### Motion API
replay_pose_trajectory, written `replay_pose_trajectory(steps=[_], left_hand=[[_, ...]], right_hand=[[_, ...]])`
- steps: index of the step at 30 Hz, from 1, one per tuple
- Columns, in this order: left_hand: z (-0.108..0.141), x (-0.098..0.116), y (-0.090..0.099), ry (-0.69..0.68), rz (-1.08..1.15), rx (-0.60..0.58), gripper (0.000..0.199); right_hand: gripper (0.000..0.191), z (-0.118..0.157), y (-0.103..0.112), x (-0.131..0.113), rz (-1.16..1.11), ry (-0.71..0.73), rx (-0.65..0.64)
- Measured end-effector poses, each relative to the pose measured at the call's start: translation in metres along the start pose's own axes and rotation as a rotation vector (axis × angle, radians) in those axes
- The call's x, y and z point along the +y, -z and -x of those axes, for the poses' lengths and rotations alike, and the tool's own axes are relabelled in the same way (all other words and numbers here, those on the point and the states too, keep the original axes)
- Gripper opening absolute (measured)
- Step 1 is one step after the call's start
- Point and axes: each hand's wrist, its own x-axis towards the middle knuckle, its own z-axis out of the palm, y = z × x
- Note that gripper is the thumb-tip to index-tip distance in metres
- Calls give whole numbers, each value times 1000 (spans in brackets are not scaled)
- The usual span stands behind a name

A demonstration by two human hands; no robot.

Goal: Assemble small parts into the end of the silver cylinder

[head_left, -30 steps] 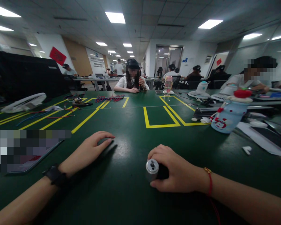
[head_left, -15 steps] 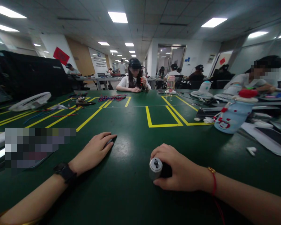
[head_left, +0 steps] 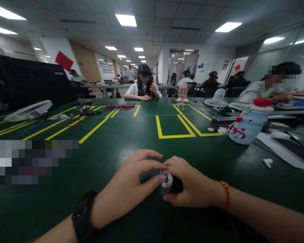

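Observation:
A small silver motor (head_left: 166,189), a metal cylinder with dark holes in its top face, stands upright on the green table. My right hand (head_left: 190,182) is wrapped round it from the right, thumb at the near side and fingers behind. From the left, my left hand (head_left: 136,179) reaches over with thumb and index finger curved together at the motor's top. The thumb tip covers part of that top face. Whatever is between those fingertips, if anything, is too small to make out. The other left fingers are stretched out above.
A blue bottle with a red top (head_left: 250,123) stands to the right, near white earbuds (head_left: 268,162) and papers. Yellow tape (head_left: 177,136) marks the table. Wires (head_left: 120,106) and a white fan (head_left: 29,110) lie at left. A person (head_left: 143,84) sits opposite.
My left hand has lifted from the table on the left and moved right to the motor's top. My right hand still holds the motor in nearly the same spot.

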Motion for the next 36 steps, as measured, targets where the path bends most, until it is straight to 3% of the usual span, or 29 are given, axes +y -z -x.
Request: replay_pose_trajectory(steps=[4,9,18,29,33,36], left_hand=[[-3,7,-5,9,95,28,14],[-2,-4,6,47,147,72,13],[23,-39,-8,102,-24,-181,15],[20,-36,-4,98,-41,-222,22],[17,-56,18,194,-16,-128,32],[16,-86,38,279,-194,9,41]], right_hand=[[35,0,-1,1,9,1,-4],[35,0,0,-1,4,-14,2],[35,1,1,-1,-17,-19,14],[35,1,1,-2,-24,-23,6],[36,1,4,-2,-24,-30,-9],[36,1,5,-3,-26,-41,-19]])
